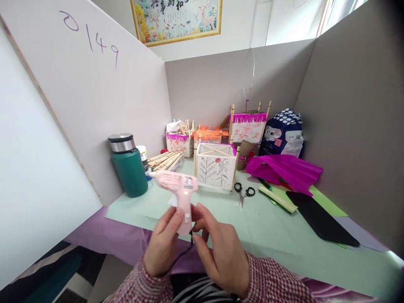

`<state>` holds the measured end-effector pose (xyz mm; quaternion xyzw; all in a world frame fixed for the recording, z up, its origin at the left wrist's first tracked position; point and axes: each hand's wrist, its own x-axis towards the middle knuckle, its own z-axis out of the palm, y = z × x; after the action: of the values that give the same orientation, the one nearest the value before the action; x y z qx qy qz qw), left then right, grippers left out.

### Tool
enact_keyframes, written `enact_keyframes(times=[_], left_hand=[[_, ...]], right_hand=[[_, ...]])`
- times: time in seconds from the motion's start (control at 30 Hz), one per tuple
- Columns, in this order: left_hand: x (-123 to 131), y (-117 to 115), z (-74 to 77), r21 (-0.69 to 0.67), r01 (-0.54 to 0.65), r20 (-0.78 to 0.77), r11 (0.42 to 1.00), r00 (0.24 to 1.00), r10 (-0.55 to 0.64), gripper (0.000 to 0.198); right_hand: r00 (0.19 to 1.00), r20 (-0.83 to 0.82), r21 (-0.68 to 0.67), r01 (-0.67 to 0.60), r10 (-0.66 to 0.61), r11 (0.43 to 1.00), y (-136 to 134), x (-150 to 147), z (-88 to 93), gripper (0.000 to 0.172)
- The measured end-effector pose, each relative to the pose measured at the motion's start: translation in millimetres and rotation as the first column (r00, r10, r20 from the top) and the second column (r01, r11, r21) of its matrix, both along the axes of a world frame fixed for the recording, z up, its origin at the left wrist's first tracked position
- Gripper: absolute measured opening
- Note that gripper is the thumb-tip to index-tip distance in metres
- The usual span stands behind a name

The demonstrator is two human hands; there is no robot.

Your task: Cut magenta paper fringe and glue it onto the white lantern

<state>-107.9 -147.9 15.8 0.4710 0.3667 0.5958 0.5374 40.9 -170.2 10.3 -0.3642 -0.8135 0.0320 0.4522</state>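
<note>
A pink hot glue gun (182,193) is raised above the near edge of the table, its nozzle toward the left and a small light glowing on its side. My left hand (164,240) grips the lower handle, thumb across it. Just right of the handle, my right hand (221,248) has its fingers curved and apart, with the thumb near the black cord (186,252). Whether its fingertips touch the handle I cannot tell. Behind the gun stands a white paper lantern (216,170) framed with sticks, drawn with dark branches and a red flower.
Black-handled scissors (243,193) lie right of the lantern. A green thermos (128,168) stands at left, near wooden sticks (166,161). Magenta paper (284,168) and a black phone-like slab (322,219) lie at right. More decorated lanterns (248,128) stand at the back, between grey partitions (221,84).
</note>
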Motion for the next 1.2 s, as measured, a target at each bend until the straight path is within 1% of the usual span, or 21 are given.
enact_keyframes(times=[0.07,0.1,0.13,0.17,0.2,0.23,0.3,0.37,0.4,0.47,0.5,0.57,0.63,0.77,0.9,1.0,1.07,1.1,1.13,1.17,1.2], left_hand=[[-24,0,14.4,0.099,-0.007,-0.164,0.995,0.986,0.024,0.032],[-37,1,22.0,0.155,-0.020,-0.260,0.988,0.964,0.060,0.032],[-50,3,29.1,0.203,-0.020,-0.371,0.979,0.924,0.096,0.032],[-62,6,35.0,0.226,0.001,-0.504,0.974,0.856,0.116,0.033],[-73,10,39.0,0.247,0.018,-0.632,0.969,0.761,0.146,0.034],[-82,16,41.0,0.286,0.002,-0.727,0.958,0.652,0.216,0.035],[-95,28,38.4,0.328,-0.028,-0.870,0.944,0.382,0.313,0.036],[-101,42,29.3,0.358,-0.041,-0.924,0.933,0.130,0.360,0.035],[-103,49,23.7,0.368,-0.043,-0.929,0.929,0.023,0.369,0.036],[-105,63,13.0,0.370,-0.039,-0.920,0.928,-0.151,0.361,0.036],[-106,69,8.8,0.362,-0.031,-0.913,0.932,-0.214,0.347,0.036],[-107,80,3.2,0.339,-0.018,-0.898,0.941,-0.303,0.318,0.034],[-107,89,1.1,0.317,-0.013,-0.888,0.948,-0.355,0.292,0.033],[-107,103,-0.1,0.316,-0.002,-0.862,0.949,-0.419,0.286,0.030],[-110,112,-4.9,0.326,-0.020,-0.850,0.945,-0.444,0.284,0.029],[-114,112,-7.9,0.352,-0.043,-0.846,0.935,-0.443,0.298,0.031],[-114,107,-7.6,0.419,-0.033,-0.828,0.907,-0.423,0.367,0.033],[-112,104,-6.8,0.469,-0.022,-0.814,0.883,-0.398,0.423,0.033],[-108,100,-5.7,0.523,-0.007,-0.798,0.852,-0.356,0.487,0.030],[-101,97,-4.4,0.577,0.012,-0.778,0.816,-0.294,0.555,0.027],[-93,93,-3.1,0.628,0.029,-0.756,0.778,-0.213,0.618,0.023]], right_hand=[[1.000,0.011,0.116,-0.022,0.021,0.993,3,7,-5.3,0.058],[1.000,0.018,0.154,-0.014,0.012,0.988,6,12,-9.4,0.057],[0.999,0.031,0.174,0.001,-0.007,0.985,10,17,-14.4,0.055],[0.998,0.048,0.180,0.031,-0.040,0.983,15,22,-20.0,0.054],[0.995,0.067,0.183,0.064,-0.078,0.981,20,28,-26.1,0.053],[0.989,0.093,0.186,0.095,-0.114,0.978,26,33,-32.5,0.053],[0.975,0.141,0.205,0.144,-0.174,0.968,36,42,-44.6,0.050],[0.964,0.168,0.212,0.168,-0.206,0.963,43,47,-53.8,0.048],[0.961,0.176,0.213,0.176,-0.215,0.961,45,49,-56.9,0.047],[0.956,0.193,0.208,0.182,-0.222,0.961,47,50,-60.2,0.044],[0.953,0.203,0.206,0.182,-0.224,0.961,47,50,-60.8,0.043],[0.949,0.218,0.202,0.182,-0.226,0.962,46,50,-60.9,0.042],[0.948,0.223,0.199,0.184,-0.227,0.963,46,49,-60.7,0.041],[0.945,0.238,0.190,0.184,-0.227,0.965,46,49,-60.9,0.041],[0.943,0.249,0.173,0.183,-0.223,0.968,46,49,-60.6,0.041],[0.942,0.261,0.160,0.174,-0.212,0.972,46,49,-60.7,0.040],[0.941,0.268,0.151,0.171,-0.207,0.974,47,48,-60.8,0.039],[0.941,0.269,0.142,0.172,-0.205,0.975,47,48,-60.4,0.039],[0.943,0.266,0.125,0.173,-0.201,0.977,46,47,-59.7,0.038],[0.947,0.257,0.100,0.174,-0.194,0.980,45,47,-58.3,0.037],[0.952,0.242,0.066,0.176,-0.187,0.982,44,47,-56.3,0.035]])
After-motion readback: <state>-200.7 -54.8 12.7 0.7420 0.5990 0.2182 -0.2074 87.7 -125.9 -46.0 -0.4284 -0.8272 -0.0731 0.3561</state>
